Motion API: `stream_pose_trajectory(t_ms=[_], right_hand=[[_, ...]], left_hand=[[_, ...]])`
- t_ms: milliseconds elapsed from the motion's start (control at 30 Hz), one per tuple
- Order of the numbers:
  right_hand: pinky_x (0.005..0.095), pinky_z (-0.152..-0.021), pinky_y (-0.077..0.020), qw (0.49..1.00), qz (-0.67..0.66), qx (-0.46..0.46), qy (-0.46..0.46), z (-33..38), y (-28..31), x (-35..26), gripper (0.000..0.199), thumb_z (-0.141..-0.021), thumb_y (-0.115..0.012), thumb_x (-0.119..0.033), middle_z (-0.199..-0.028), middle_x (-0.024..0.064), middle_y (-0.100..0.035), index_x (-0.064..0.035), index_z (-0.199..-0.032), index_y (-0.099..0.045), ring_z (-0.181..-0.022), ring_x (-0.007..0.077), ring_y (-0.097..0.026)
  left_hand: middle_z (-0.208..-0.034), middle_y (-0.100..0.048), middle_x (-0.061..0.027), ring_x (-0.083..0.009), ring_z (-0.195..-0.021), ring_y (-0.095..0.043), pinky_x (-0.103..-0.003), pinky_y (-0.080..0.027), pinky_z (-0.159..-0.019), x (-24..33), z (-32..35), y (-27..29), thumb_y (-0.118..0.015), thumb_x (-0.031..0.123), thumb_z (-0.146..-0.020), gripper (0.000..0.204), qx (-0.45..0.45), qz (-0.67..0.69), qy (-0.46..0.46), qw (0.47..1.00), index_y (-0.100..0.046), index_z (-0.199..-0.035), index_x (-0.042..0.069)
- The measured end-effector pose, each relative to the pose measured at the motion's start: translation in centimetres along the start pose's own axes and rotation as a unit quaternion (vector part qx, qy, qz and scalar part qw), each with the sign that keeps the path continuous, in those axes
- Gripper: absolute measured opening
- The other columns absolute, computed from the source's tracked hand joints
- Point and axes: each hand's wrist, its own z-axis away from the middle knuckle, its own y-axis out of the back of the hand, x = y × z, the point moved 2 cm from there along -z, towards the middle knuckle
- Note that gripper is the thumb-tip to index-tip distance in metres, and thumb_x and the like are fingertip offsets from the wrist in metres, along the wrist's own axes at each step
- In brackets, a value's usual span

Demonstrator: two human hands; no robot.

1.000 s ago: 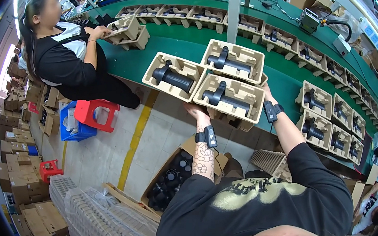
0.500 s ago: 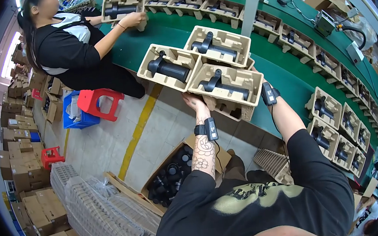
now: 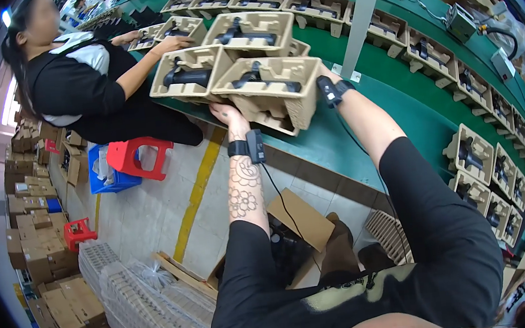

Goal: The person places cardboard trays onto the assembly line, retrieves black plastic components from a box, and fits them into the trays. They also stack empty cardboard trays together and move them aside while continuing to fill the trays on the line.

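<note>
Left grip (image 3: pixel 226 113): we see it clamped on the near edge of the tray stack (image 3: pixel 246 69).
Right grip: hidden behind the trays; we cannot tell its state.
Trays: held above the green surface (image 3: pixel 360 121), black tools (image 3: pixel 188 77) seated inside.
</note>
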Motion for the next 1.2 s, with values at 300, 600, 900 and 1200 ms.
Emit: stream_pose_trajectory(t_ms=[300,600,900,1200], right_hand=[[0.0455,-0.093,-0.0446,0.991,-0.104,0.02,-0.077,18.8,2.2,6.5,0.065,-0.093,-0.036,-0.053,-0.143,0.0138,-0.034,-0.0138,-0.143,-0.026,-0.127,0.0279,-0.04],[0.0313,-0.093,-0.044,0.875,0.355,0.28,0.174,45.9,9.7,2.1,0.044,-0.089,-0.056,-0.017,-0.124,0.0097,-0.054,-0.0055,-0.13,-0.046,-0.114,0.0182,-0.052],[0.0401,-0.099,-0.0383,0.472,0.421,0.759,0.153,78.6,32.3,1.4,0.066,-0.078,-0.064,-0.014,-0.127,0.0235,-0.047,-0.0091,-0.138,-0.037,-0.119,0.0352,-0.046],[0.0506,-0.102,-0.0336,0.418,0.586,0.69,-0.071,87.4,40.7,-2.8,0.092,-0.065,-0.068,-0.009,-0.14,0.0191,-0.033,-0.0245,-0.144,-0.024,-0.127,0.0381,-0.034]], left_hand=[[-0.145,-0.03,-0.0126,-0.0304,-0.129,-0.035,-0.057,-0.024,-0.103,2.1,2.8,4.3,-0.031,0.059,-0.09,0.067,0.011,-0.095,0.192,0.977,-0.023,-0.143,0.019],[-0.129,-0.046,-0.0175,-0.0284,-0.116,-0.047,-0.046,-0.035,-0.099,-2.1,26.1,6.4,-0.035,0.057,-0.091,0.071,-0.11,-0.308,0.036,0.944,-0.024,-0.14,0.007],[-0.112,-0.057,-0.0132,-0.0249,-0.1,-0.057,-0.038,-0.044,-0.088,-11.4,52.1,-0.9,-0.056,0.027,-0.088,0.042,-0.587,-0.306,0.166,0.731,-0.047,-0.126,0.011],[-0.119,-0.051,-0.0144,-0.0322,-0.114,-0.045,-0.045,-0.037,-0.096,-10.3,63.8,-19.4,-0.068,0.019,-0.073,0.057,-0.782,-0.373,-0.247,0.434,-0.048,-0.126,0.012]])
